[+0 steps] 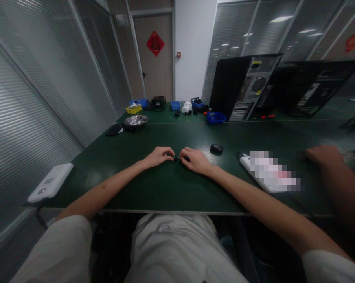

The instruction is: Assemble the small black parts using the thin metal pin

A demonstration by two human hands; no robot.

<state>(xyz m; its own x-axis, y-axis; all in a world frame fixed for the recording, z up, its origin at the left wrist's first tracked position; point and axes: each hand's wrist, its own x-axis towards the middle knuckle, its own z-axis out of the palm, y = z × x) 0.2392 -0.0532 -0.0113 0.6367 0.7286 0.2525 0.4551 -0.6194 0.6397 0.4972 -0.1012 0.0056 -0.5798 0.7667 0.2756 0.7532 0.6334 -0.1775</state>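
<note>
My left hand (159,157) is closed in a pinch over the middle of the green table (171,188). Between its thumb and fingertips sits a small black part (175,158), too small to name. Facing it, my right hand (194,159) has its fingers closed around a small dark object (186,158), mostly hidden by the fingers. A thin light-coloured bit shows between the two hands, whose fingertips nearly meet. The black computer mouse (216,148) lies a little beyond and right of my right hand.
A white device (52,182) lies at the left edge, and a partly blurred white one (261,177) at right. Another person's hand (324,155) rests further right. Behind stand a metal bowl (136,121), blue bins (216,118) and a computer tower (242,86).
</note>
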